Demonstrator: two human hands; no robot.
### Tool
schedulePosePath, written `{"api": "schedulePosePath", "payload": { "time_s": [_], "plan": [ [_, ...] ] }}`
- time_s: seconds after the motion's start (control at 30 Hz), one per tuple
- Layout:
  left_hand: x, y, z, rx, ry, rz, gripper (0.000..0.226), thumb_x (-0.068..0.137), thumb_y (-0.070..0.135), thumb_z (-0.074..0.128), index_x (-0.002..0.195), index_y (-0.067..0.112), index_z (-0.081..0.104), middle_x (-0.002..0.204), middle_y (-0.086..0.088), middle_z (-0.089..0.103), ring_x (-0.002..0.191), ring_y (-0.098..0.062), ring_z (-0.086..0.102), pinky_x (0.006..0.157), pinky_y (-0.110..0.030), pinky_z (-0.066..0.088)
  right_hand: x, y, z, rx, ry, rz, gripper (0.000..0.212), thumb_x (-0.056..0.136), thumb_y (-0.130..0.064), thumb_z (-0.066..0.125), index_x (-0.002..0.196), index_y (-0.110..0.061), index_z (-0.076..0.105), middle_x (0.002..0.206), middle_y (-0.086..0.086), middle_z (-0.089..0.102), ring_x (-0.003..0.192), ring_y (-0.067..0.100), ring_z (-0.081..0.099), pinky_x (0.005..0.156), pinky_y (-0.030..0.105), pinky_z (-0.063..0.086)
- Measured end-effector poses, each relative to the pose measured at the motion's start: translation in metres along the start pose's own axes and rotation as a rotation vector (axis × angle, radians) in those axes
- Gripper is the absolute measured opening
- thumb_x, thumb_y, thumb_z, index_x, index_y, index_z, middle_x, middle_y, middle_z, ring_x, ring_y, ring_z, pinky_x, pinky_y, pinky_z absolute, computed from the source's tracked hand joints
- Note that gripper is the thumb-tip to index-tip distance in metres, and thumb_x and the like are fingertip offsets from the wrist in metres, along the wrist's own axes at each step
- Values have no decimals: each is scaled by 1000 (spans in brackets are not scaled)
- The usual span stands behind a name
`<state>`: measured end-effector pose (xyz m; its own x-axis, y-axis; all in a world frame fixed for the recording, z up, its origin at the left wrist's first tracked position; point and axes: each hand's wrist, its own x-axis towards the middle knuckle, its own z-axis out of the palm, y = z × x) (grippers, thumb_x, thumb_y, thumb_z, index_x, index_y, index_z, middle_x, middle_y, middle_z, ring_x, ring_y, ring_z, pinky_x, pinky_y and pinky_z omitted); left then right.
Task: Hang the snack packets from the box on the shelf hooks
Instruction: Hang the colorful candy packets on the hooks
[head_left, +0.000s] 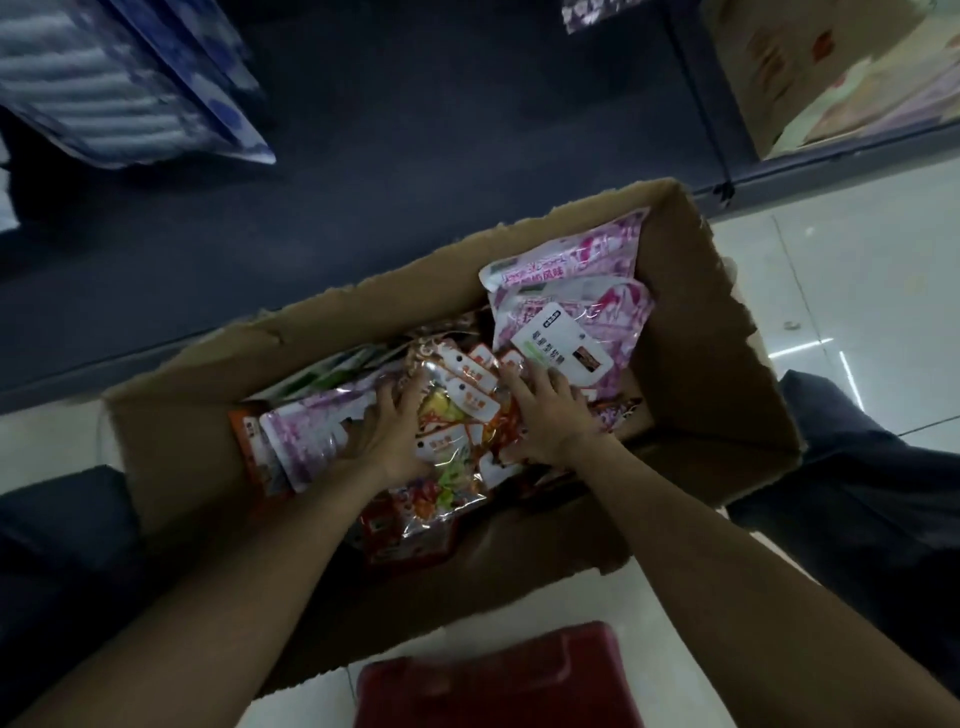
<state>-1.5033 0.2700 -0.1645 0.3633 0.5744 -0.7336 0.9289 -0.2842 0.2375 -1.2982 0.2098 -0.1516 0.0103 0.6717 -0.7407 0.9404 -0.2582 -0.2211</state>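
Stool: red plastic stool (498, 680), nearest, below box.
Box: torn brown cardboard box (727, 364) on pale floor.
Left hand (384, 436): fingers spread, pressing orange-and-clear snack packets (457, 415).
Right hand (550, 410): fingers spread flat on same packets.

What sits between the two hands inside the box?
In the head view, a bunch of clear orange-and-white snack packets fills the gap between the left hand and the right hand, inside the cardboard box. Both hands touch the bunch.

The box (717, 364) stood open at the top, giving clear entry from above. Its torn cardboard walls closed off all four sides. Packets (566, 306) filled the floor of it. A dark shelf base (415, 156) stood just beyond the far wall; a red object (498, 680) lay near.
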Motion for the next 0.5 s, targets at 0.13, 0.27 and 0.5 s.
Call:
{"api": "schedulePosePath", "payload": {
  "time_s": [0.13, 0.27, 0.5],
  "plan": [
    [3, -7, 6, 68, 11, -30, 123, 74, 33, 79, 145, 36, -22, 149, -24, 11, 127, -41, 39, 98, -52, 42, 17, -30, 7, -150, 253, 8, 81, 85, -54, 59, 148, -22, 18, 144, 14, 29, 132, 35, 29, 106, 48, 26],
    [-2, -14, 6, -68, 81, 103, 114, 78, 19, 74, 146, 41, -15, 139, -23, 43, 115, -37, 54, 89, -45, 49, 38, -59, 1, 0, 149, -42, 76, 86, -44, 62, 146, -19, 23, 144, 13, 31, 135, 32, 27, 111, 47, 22],
    [-10, -35, -9, -242, 134, 217, 106, 85, 7, 64, 140, 55, -13, 100, -17, 65, 76, -24, 62, 57, -30, 46, 40, -66, -6, 174, 29, -96, 50, 87, -32, 65, 130, -14, 48, 113, 11, 63, 106, 29, 58, 88, 36, 45]
  ]
}}
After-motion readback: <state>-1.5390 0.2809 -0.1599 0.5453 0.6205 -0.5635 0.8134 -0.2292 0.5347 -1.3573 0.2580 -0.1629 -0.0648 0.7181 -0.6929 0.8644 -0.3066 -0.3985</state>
